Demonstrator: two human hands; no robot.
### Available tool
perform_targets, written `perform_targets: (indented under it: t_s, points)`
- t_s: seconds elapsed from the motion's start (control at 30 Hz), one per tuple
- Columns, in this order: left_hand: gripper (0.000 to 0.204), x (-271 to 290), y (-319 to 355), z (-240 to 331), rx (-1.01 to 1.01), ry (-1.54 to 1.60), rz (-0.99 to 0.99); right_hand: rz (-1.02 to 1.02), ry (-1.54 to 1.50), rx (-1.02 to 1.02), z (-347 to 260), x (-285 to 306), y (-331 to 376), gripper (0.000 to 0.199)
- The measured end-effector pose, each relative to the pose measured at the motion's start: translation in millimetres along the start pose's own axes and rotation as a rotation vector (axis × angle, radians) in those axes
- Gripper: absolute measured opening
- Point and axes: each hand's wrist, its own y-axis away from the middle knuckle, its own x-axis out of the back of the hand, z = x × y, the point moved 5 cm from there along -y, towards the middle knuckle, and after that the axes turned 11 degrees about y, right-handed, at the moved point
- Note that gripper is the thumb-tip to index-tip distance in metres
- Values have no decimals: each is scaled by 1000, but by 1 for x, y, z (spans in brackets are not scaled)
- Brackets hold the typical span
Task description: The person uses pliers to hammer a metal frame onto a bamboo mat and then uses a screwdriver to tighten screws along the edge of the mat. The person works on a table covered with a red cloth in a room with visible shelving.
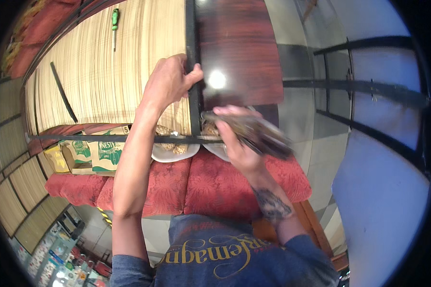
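A pale slatted panel [129, 71], looking like bamboo or reed, lies in front of me with dark bars along its edges. My left hand [170, 81] is at its right edge, fingers curled and thumb laid across the black edge bar [193, 38]. My right hand [244, 150] grips a dark grey-brown handheld tool [266, 134], too smeared by motion to tell its kind; it is just right of the bar's near end. A green-handled screwdriver [115, 21] rests on the panel's far part. Further left, a loose black strip [63, 91] lies slantwise on the slats.
Under the panel's right side extends a dark red glossy tabletop [244, 52]. White plates [170, 155] with brown food pieces and open cardboard boxes [107, 155] stand by the near edge. Red cushions [163, 186] lie nearer me. Black metal framing [368, 86] stands at right.
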Motion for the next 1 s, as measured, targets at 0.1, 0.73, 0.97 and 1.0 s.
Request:
perform_targets:
  t_s: [0.1,0.73,0.97,1.0]
  points:
    - [42,0,-8,-1,-37,60,29,65,-124,10,9,-7,-3,30]
    - [40,-1,0,5,13,77,22,-43,71,-90,5,-9,-6,34]
    - [40,6,-2,7,42,85,11,367,-296,4,-29,36,-14,36]
    - [40,4,-1,11,0,114,11,209,-89,24,-25,26,-18,31]
